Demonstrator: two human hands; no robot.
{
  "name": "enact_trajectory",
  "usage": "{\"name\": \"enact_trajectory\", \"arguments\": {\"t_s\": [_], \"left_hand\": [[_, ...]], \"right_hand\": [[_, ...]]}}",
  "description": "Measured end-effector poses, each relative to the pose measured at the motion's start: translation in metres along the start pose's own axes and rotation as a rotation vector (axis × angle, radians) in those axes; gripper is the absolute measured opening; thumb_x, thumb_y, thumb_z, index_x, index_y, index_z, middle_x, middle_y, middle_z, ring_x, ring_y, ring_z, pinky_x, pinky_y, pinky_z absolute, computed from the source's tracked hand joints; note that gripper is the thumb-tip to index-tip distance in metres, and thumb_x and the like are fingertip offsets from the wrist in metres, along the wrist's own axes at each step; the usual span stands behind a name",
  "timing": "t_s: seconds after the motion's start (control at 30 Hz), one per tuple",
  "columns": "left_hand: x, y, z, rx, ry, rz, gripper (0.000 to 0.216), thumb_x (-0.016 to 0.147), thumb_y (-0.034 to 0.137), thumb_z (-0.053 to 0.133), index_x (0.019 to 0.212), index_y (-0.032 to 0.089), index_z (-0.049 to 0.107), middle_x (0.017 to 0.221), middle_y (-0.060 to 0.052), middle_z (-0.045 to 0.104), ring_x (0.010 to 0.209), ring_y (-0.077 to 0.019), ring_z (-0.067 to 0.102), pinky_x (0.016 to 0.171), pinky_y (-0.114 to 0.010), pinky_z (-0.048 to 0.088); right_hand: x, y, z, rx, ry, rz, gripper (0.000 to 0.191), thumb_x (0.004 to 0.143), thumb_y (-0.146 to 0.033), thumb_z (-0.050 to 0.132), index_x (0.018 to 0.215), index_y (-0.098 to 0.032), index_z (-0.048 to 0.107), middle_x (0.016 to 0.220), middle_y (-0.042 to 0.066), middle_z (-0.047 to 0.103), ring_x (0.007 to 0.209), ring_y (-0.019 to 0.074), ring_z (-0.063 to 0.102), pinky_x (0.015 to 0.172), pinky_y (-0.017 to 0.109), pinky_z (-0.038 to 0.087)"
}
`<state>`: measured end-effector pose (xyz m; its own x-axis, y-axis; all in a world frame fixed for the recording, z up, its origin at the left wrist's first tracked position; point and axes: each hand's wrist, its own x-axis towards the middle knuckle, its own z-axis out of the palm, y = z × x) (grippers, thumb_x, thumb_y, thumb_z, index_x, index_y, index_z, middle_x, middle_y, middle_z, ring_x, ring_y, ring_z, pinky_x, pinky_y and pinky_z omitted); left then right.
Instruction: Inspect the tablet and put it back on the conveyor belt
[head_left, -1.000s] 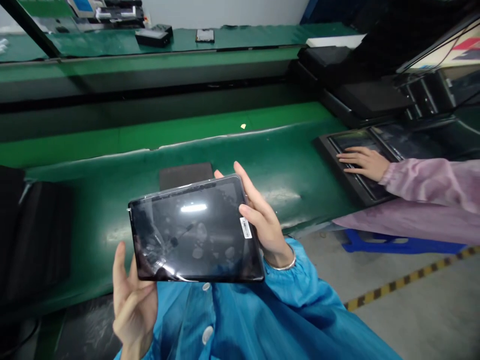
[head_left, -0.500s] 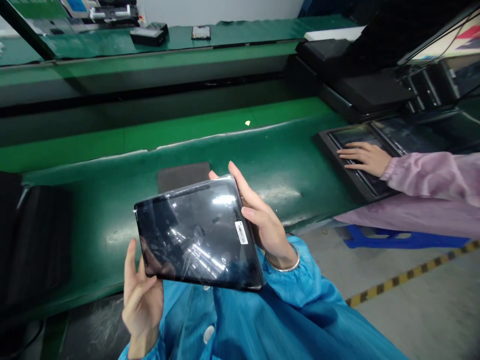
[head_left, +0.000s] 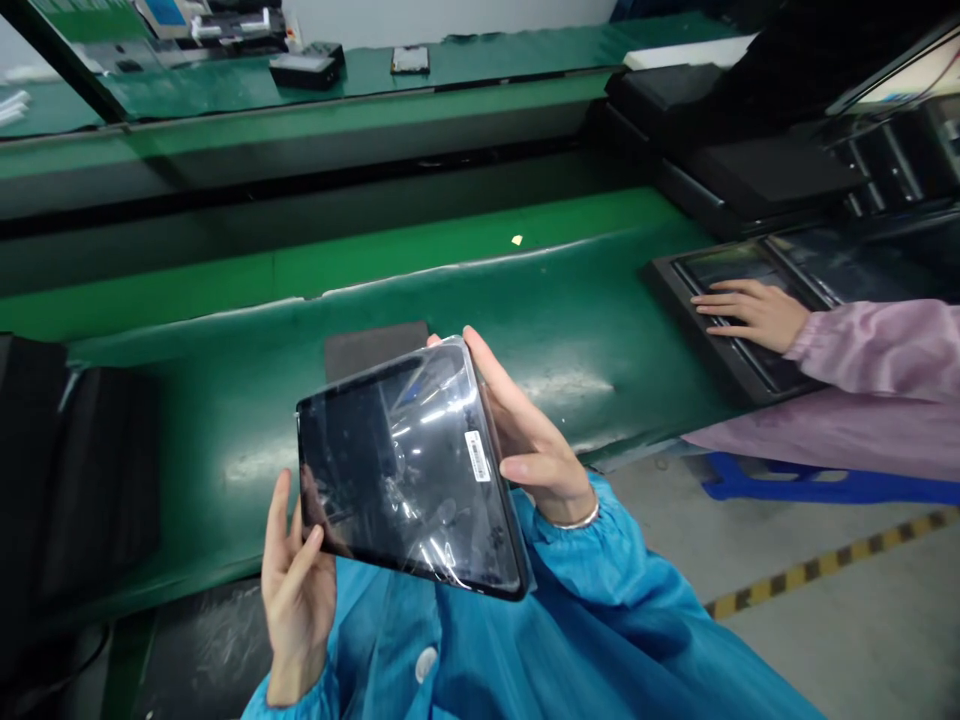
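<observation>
While a long green surface [head_left: 247,420] runs across the middle of the frame, a second green bench [head_left: 487,75] lies along the top edge, carrying a small black box [head_left: 306,68] at upper left centre. Black trays and machine housings [head_left: 757,175] crowd the upper right. Below them, at right centre, a co-worker's pink sleeve [head_left: 877,350] reaches in, and that person's hand [head_left: 746,312] lies flat on a black tray [head_left: 720,330] resting on the green surface. Grey floor with a yellow-and-black stripe [head_left: 825,565] fills the lower right, and a blue smock [head_left: 540,620] covers the bottom centre.

At the centre of the frame, a dark tablet [head_left: 405,470] wrapped in shiny clear film is held up in the air above the lap, in front of the surface's near edge, tilted so that its upper right corner points away. The right hand [head_left: 536,450] has a closed grip on the tablet's right edge, thumb on the front beside a small white barcode label [head_left: 478,456], fingers behind. The left hand [head_left: 296,590] supports the lower left corner, fingers partly open, its index fingertip against the glass. Just behind the tablet a dark grey pad [head_left: 367,350] lies flat on the surface. A tiny pale scrap [head_left: 516,240] sits farther back.
</observation>
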<state>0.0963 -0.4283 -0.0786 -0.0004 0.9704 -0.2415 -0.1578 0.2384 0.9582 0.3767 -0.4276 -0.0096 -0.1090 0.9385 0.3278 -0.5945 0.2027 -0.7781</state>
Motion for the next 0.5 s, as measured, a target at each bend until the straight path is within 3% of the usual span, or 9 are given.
{"name": "enact_trajectory", "arguments": {"t_s": [0.1, 0.2, 0.33, 0.5], "left_hand": [[0.000, 0.000, 0.001, 0.010, -0.006, 0.015, 0.066, 0.095, 0.027, 0.068, 0.157, 0.037, 0.048, 0.165, 0.000, 0.045, 0.158, -0.0289, 0.029, 0.129, -0.043, 0.028], [0.000, 0.000, 0.001, -0.023, -0.002, 0.007, 0.067, 0.093, 0.025, 0.070, 0.156, 0.035, 0.050, 0.165, -0.001, 0.045, 0.158, -0.0294, 0.029, 0.129, -0.044, 0.026], [0.001, -0.003, -0.001, -0.026, 0.008, -0.004, 0.067, 0.091, 0.024, 0.069, 0.155, 0.035, 0.051, 0.167, 0.000, 0.041, 0.159, -0.0287, 0.025, 0.131, -0.047, 0.018], [0.002, -0.002, 0.001, -0.054, 0.045, -0.023, 0.057, 0.091, 0.024, 0.072, 0.146, 0.035, 0.062, 0.165, 0.003, 0.045, 0.160, -0.0248, 0.023, 0.132, -0.041, 0.013]], "right_hand": [[-0.003, -0.003, 0.000, -0.037, -0.017, 0.024, 0.090, 0.093, -0.034, 0.071, 0.167, -0.042, 0.020, 0.174, -0.006, 0.014, 0.158, 0.0338, 0.021, 0.104, 0.049, 0.058], [-0.005, -0.007, 0.003, -0.059, -0.035, 0.038, 0.091, 0.091, -0.033, 0.073, 0.166, -0.044, 0.021, 0.174, -0.007, 0.015, 0.158, 0.0358, 0.022, 0.109, 0.053, 0.053], [-0.007, -0.009, 0.013, -0.055, 0.018, 0.020, 0.094, 0.087, -0.033, 0.075, 0.166, -0.043, 0.024, 0.173, -0.008, 0.016, 0.159, 0.0355, 0.015, 0.121, 0.059, 0.035], [-0.008, -0.012, 0.034, -0.140, 0.069, -0.046, 0.085, 0.094, -0.038, 0.070, 0.166, -0.039, 0.025, 0.173, -0.007, 0.020, 0.160, 0.0294, 0.006, 0.127, 0.053, 0.007]]}}
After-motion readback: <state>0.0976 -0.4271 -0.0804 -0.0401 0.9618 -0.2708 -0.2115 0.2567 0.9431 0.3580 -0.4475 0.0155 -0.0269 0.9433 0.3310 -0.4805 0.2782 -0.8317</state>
